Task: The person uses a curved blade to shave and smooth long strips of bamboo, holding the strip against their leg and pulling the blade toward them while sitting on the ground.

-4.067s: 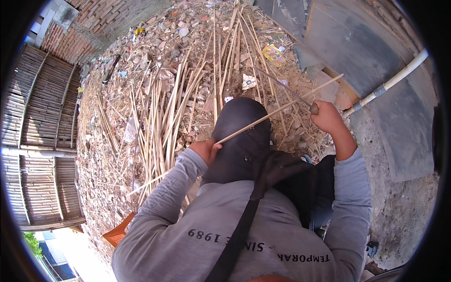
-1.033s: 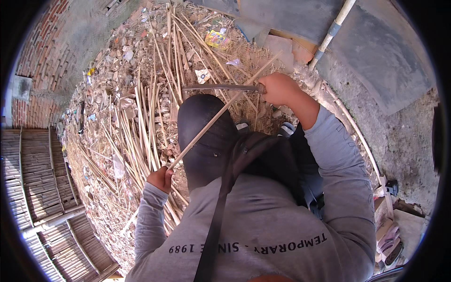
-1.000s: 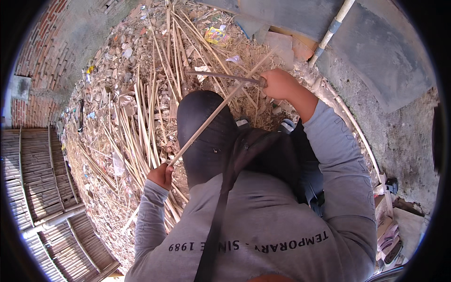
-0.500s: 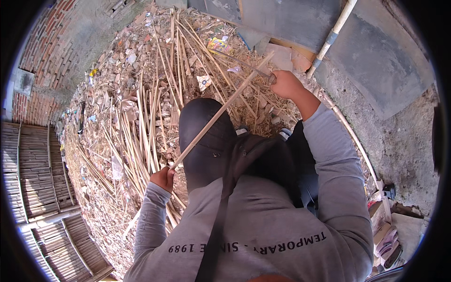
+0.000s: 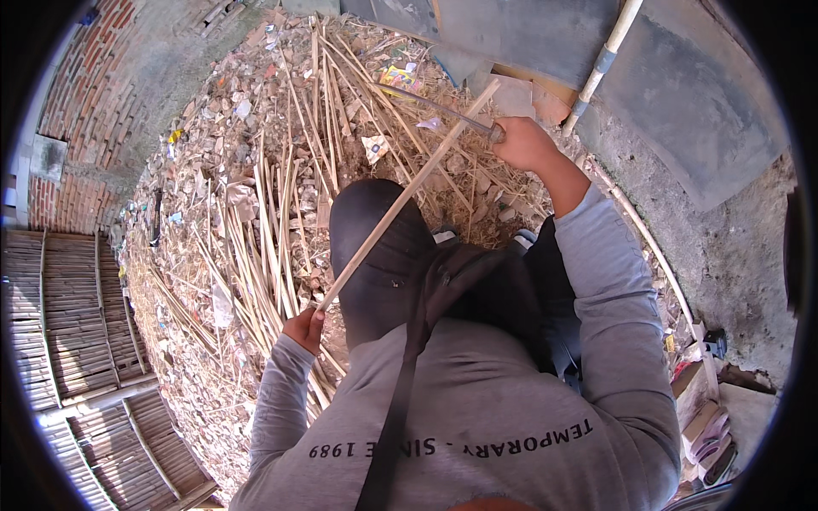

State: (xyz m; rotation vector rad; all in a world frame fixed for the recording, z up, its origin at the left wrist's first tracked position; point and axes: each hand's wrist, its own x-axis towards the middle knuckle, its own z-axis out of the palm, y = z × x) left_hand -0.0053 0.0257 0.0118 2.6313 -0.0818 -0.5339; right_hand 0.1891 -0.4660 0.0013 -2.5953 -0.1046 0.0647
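Left hand: the left hand is closed around the lower end of a long pale stick, low and left of the dark cap.
Right hand: the right hand is closed on the handle of a blade, raised up and to the right, near the stick's far tip.
Stick: held off the ground, its long axis runs on a slant from lower left to upper right, across the front of the cap.
Key relation: the blade reaches left from the right hand and crosses the stick close to its upper end; whether metal touches wood I cannot tell. The right hand is much the nearer to that crossing, the left well apart at the opposite end.
Ground: a pile of sticks over rubble, beneath both hands.
Surroundings: white pipe on grey slabs, upper right; brick wall on the left.
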